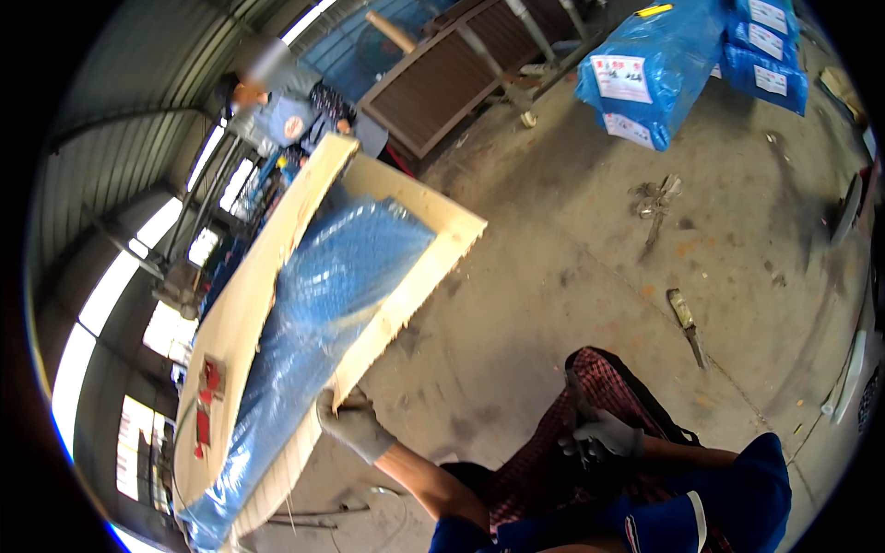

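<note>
My left hand point(354, 428), in a grey work glove, is closed round the near edge of an open wooden crate point(406, 309). Blue plastic-wrapped goods point(346, 263) fill the crate, which appears tilted in view. A pale board point(241, 304) covers its left part, with a red tool point(208, 405) lying on it. My right hand point(604, 437), also gloved, is in front of my red-and-black checked clothing point(535, 442). Its fingers are curled, and a dark thing seems to be in them, too unclear to name.
Another person point(290, 120) stands beyond the crate's far end. Blue-wrapped bundles point(668, 55) with white labels stand at the far right, a yellow object on top. On the concrete floor lies a knife-like tool point(685, 323). A brown panel point(452, 74) leans at the back.
</note>
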`<state>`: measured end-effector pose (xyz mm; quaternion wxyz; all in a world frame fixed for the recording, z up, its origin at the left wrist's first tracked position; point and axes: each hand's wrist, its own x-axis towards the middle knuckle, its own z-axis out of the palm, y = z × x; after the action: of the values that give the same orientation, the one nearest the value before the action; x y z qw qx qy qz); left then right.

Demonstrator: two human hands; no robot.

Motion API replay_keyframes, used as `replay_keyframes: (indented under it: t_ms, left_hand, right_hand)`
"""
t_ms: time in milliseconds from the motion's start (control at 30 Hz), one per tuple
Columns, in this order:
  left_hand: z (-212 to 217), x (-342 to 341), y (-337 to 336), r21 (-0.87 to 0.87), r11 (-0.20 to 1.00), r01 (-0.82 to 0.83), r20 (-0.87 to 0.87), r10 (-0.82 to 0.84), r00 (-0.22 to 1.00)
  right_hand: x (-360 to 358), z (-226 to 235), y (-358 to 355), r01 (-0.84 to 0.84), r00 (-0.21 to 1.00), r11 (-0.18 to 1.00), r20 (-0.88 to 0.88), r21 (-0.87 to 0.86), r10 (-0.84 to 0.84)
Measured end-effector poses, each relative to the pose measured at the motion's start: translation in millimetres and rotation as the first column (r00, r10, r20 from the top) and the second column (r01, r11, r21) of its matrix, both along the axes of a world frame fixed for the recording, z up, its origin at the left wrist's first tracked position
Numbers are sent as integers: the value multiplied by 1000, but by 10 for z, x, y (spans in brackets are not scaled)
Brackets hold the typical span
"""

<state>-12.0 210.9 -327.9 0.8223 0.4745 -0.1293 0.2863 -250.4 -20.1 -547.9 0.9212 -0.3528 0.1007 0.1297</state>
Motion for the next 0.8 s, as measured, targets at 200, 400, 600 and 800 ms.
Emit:
replay_keyframes:
  t_ms: [200,400,600,800]
  left_hand:
    - [70,47,-5,-184,979,90,-124,-114,986]
    - [-30,111,160,-142,973,184,-20,-189,982]
    - [-105,201,259,-282,942,180,-13,-192,981]
    - [-77,152,318,-264,902,341,65,-336,940]
  right_hand:
    - [436,623,-159,-49,936,886,288,-462,202]
    - [860,1657,-147,-218,886,708,169,-672,433]
    - [1080,2337,42,-312,900,638,-5,-704,435]
    - [1194,2671,64,-372,908,645,-117,-667,402]
